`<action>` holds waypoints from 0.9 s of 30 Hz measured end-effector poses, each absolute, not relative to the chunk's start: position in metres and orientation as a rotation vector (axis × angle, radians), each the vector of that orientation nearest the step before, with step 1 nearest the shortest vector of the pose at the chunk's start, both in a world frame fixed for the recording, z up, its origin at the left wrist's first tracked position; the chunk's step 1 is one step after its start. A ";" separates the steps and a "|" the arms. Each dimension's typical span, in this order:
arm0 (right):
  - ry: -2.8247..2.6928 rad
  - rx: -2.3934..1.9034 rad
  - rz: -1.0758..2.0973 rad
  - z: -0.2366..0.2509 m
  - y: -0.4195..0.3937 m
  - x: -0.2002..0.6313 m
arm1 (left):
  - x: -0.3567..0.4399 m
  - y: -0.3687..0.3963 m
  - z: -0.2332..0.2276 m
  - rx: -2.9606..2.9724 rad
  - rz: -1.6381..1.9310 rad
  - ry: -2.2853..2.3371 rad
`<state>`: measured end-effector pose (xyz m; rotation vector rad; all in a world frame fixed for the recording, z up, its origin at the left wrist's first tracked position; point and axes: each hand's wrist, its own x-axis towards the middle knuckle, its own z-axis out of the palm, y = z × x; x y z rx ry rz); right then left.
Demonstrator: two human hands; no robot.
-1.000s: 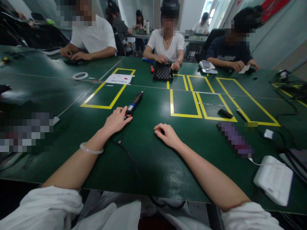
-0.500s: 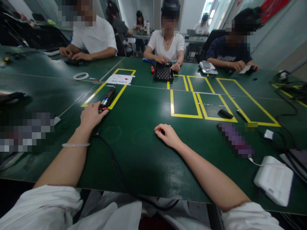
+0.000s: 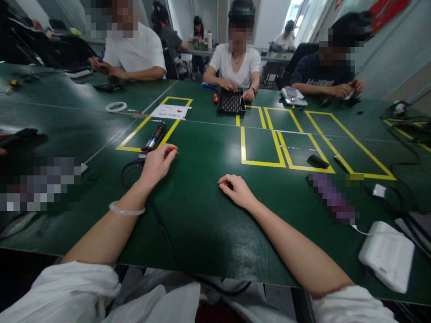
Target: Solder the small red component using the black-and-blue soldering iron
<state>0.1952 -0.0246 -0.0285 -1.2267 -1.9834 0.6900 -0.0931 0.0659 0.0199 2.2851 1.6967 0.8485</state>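
My left hand (image 3: 157, 165) is raised just over the table, thumb and forefinger pinched on a small orange-red piece (image 3: 174, 149) whose kind is too small to tell. Just behind this hand lies a black electric screwdriver (image 3: 155, 135) with a silver and blue band. It sits at the near end of a yellow-taped frame, and its black cable (image 3: 161, 224) runs toward me under my wrist. My right hand (image 3: 237, 190) rests on the green table (image 3: 198, 233), fingers curled and thumb tip against the forefinger; nothing shows between them.
Across the table, a person works over a black tray (image 3: 231, 103). Right of my right hand lie a dark cylinder (image 3: 318, 161), a blurred-out phone-like item (image 3: 332, 197) and a white power bank (image 3: 387, 255). A white tape roll (image 3: 116, 107) and paper sheet (image 3: 170, 111) lie at left.
My left hand has moved right, away from the electric screwdriver's near end, and now pinches the small orange-red piece clear of it. My right hand has stayed put.
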 end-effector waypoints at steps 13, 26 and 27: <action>-2.073 -1.050 0.748 -0.028 -0.030 0.191 | -0.005 0.003 0.014 1.963 0.398 0.883; -1.829 -1.165 0.974 -0.031 -0.025 0.195 | -0.005 -0.005 0.016 2.339 0.458 0.947; -1.820 -1.155 0.985 -0.031 -0.025 0.195 | -0.006 -0.004 0.014 2.362 0.471 0.972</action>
